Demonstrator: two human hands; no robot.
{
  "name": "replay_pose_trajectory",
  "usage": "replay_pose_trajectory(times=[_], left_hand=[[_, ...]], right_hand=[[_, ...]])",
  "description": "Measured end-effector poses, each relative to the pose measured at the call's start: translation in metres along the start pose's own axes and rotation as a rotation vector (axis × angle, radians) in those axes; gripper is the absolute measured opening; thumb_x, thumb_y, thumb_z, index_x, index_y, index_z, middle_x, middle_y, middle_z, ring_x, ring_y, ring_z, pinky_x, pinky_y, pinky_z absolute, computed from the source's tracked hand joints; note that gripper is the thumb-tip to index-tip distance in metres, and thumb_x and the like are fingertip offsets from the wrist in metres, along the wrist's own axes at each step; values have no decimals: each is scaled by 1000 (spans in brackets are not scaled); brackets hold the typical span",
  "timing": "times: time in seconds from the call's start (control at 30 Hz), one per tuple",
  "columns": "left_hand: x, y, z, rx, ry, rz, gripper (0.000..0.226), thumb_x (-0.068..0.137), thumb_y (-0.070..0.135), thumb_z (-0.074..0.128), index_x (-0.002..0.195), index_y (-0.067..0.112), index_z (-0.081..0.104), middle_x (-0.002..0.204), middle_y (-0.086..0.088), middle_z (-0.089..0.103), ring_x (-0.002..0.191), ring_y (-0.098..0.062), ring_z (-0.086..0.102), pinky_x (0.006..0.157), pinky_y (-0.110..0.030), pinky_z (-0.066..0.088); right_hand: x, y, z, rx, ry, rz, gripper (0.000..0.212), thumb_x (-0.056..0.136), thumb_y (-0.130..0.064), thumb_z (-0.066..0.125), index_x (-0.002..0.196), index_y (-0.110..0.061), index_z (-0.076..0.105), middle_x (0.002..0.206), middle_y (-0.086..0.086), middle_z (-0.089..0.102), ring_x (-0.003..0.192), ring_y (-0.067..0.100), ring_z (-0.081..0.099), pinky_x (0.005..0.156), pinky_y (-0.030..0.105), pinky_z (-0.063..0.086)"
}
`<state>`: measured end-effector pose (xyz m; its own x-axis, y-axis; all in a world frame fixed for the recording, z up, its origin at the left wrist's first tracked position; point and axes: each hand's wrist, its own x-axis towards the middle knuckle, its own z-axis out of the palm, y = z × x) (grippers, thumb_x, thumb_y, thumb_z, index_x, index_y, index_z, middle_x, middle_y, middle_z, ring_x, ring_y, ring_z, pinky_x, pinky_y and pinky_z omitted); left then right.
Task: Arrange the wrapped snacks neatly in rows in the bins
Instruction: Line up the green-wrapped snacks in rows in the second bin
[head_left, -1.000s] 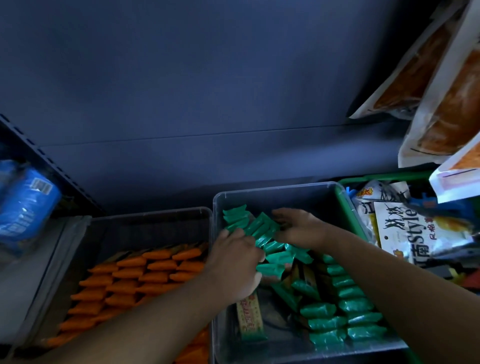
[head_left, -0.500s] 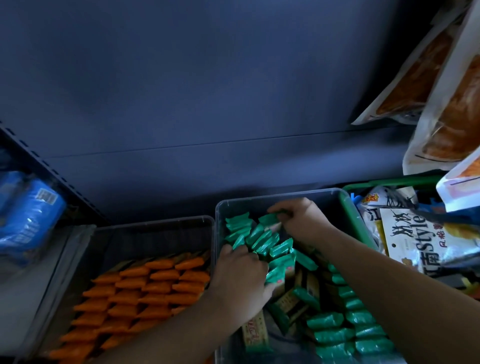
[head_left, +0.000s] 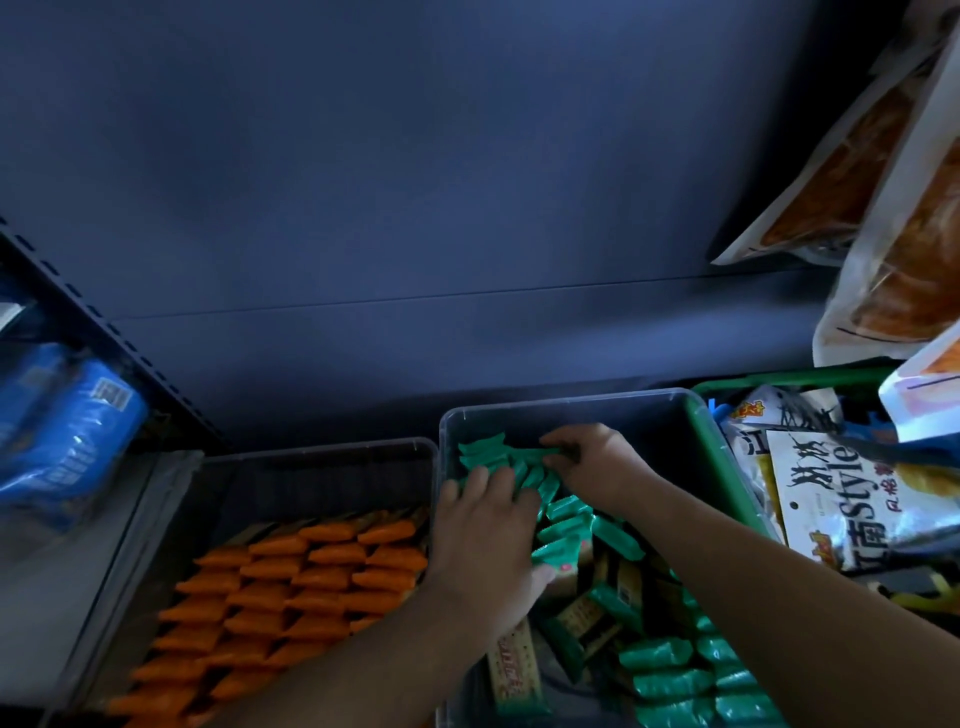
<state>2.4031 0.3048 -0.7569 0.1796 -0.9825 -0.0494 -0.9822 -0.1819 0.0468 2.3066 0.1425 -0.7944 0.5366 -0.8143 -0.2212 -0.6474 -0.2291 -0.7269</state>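
Note:
Two clear plastic bins sit side by side on a shelf. The right bin (head_left: 613, 400) holds green wrapped snacks (head_left: 566, 540), some lined up at the back left, others loose with beige-wrapped bars (head_left: 519, 670) in the middle, and a tidy stack at the front right. My left hand (head_left: 483, 545) lies palm-down over the green snacks, fingers spread against the back row. My right hand (head_left: 592, 457) pinches a green snack (head_left: 524, 454) at the back of that row. The left bin (head_left: 311, 449) holds orange wrapped snacks (head_left: 291, 587) in neat rows.
A green basket (head_left: 717, 447) to the right holds large printed snack bags (head_left: 841, 499). Orange-and-white pouches (head_left: 893, 208) hang above it. Blue packs (head_left: 62, 431) lie on the left shelf behind a dark perforated upright. A dark back panel rises behind the bins.
My right hand has dropped from the bin's back wall onto the back row with a green snack. My left hand has slid further back along the row.

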Motion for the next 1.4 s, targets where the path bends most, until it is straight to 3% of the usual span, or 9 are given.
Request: replay_pose_trajectory(times=[0.23, 0.43, 0.6, 0.73, 0.83, 1.03, 1.17, 1.27, 1.4], left_hand=[[8, -9, 14, -13, 1, 111, 69, 88, 57, 68, 146, 27, 45, 146, 6, 48, 137, -22, 35, 109, -39, 31], [16, -21, 13, -40, -63, 307, 61, 84, 38, 78, 139, 22, 57, 140, 2, 60, 131, -23, 51, 107, -41, 43], [12, -20, 14, -51, -39, 338, 57, 86, 35, 77, 138, 21, 58, 143, 0, 60, 134, -24, 53, 109, -43, 44], [14, -16, 12, -46, -36, 258, 56, 93, 41, 67, 142, 22, 50, 142, 1, 57, 135, -23, 47, 112, -41, 38], [18, -7, 12, -28, -25, 200, 57, 90, 43, 65, 140, 21, 49, 137, -1, 58, 132, -26, 48, 108, -42, 39], [21, 3, 17, -31, -35, 223, 86, 92, 44, 67, 161, 31, 17, 171, -6, 10, 154, -34, 13, 126, -50, 16], [22, 2, 21, -50, -178, 292, 81, 102, 37, 58, 163, 40, 4, 173, 2, -10, 159, -29, -8, 129, -50, 2], [23, 4, 22, -61, -170, 305, 72, 99, 44, 62, 160, 36, 24, 172, 3, 3, 159, -31, 0, 128, -50, 7], [24, 7, 23, -58, -119, 273, 68, 92, 53, 66, 150, 29, 41, 163, 2, 24, 156, -31, 13, 126, -50, 17]], right_hand=[[2, 5, -8, -6, 86, -3, 19, 90, -11, 72, 104, -22, 81, 88, 1, 75, 77, 18, 70, 76, 26, 57], [4, 20, -8, 35, 105, -47, 23, 90, -5, 72, 105, -19, 81, 85, -5, 73, 76, 9, 66, 63, -1, 42], [7, 8, 0, 3, -27, -102, 23, 92, -8, 70, 97, -27, 80, 84, -7, 74, 71, 12, 65, 59, 9, 47], [5, 8, -6, 104, -100, -37, 29, 99, -7, 62, 114, -27, 77, 97, 3, 77, 79, 15, 66, 82, 33, 58], [-2, 13, -21, 197, -75, 15, 34, 98, -4, 62, 124, -23, 72, 117, 5, 75, 103, 16, 70, 100, 29, 54], [-45, 16, -66, -381, -510, -66, 109, 70, -35, 92, 159, -37, 28, 158, -12, 40, 139, 6, 44, 114, 20, 35], [-56, 26, -57, -601, -573, -93, 149, 57, -47, 97, 162, -41, -7, 170, -9, 13, 153, 17, 26, 121, 24, 23], [-48, 33, -47, -761, -512, -151, 151, 52, -50, 97, 156, -50, -12, 159, -4, 24, 142, 26, 43, 114, 42, 42], [-43, 32, -45, -799, -447, -196, 109, 67, -45, 88, 155, -47, 23, 145, -8, 40, 129, 21, 54, 102, 39, 51]])
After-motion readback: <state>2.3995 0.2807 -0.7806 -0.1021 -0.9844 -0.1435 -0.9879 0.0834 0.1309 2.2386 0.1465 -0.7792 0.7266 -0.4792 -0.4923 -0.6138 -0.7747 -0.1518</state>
